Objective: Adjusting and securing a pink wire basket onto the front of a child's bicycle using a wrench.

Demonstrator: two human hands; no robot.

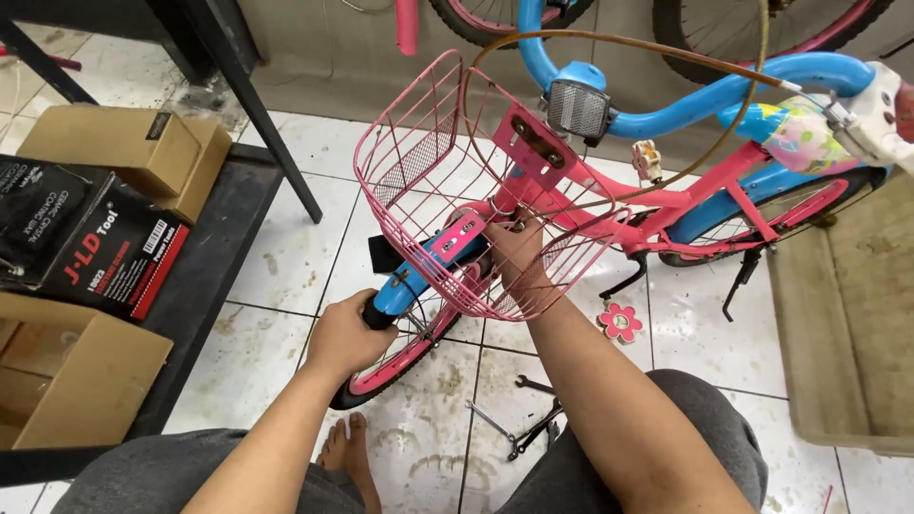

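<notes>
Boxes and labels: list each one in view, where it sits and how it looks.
Plain brown carton: far left, closed, rectangular.
Black box: in front of that carton, flat, red band, white label.
Open brown carton: lower left, nearest the person.
All lie on a dark shelf.

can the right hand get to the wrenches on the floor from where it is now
Probably yes. The right hand is inside the pink basket, whose top is open, so it can lift out. The wrenches lie uncovered on the tiled floor between the person's knees.
</notes>
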